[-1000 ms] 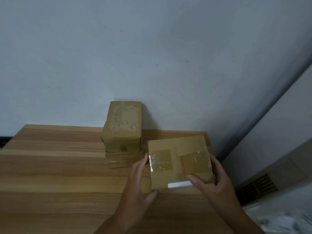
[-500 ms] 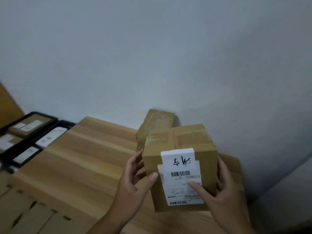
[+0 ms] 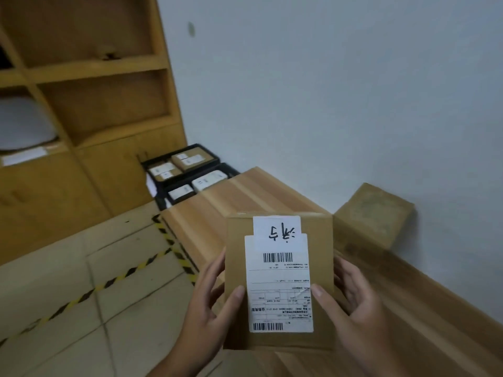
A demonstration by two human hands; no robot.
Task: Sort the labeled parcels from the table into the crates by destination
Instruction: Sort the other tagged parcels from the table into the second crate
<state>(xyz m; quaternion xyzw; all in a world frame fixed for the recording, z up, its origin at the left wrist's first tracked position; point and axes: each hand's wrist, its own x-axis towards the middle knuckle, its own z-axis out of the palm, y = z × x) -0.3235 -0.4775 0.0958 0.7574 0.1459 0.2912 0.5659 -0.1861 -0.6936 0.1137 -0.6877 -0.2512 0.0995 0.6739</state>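
Note:
A brown cardboard parcel (image 3: 236, 268) with a white shipping label and a handwritten white slip faces me, held up above the near edge of the wooden table (image 3: 245, 194). My left hand (image 3: 209, 314) grips its left side, thumb on the front face. My right hand (image 3: 353, 308) grips its right side, thumb on the label. Another brown parcel (image 3: 373, 213) stands on the table against the wall. Two black crates (image 3: 209, 155) sit on the floor beyond the table's far end, with several labeled parcels inside.
A tall wooden shelf unit (image 3: 89, 104) fills the left side, with a white bundle on one shelf. Yellow-and-black hazard tape (image 3: 130, 270) runs across the tiled floor beside the table. A plain white wall backs the table.
The view has swung left, bringing the shelf, the floor and the crates into sight. The parcel has turned until its labeled face points at me, both hands still on its sides.

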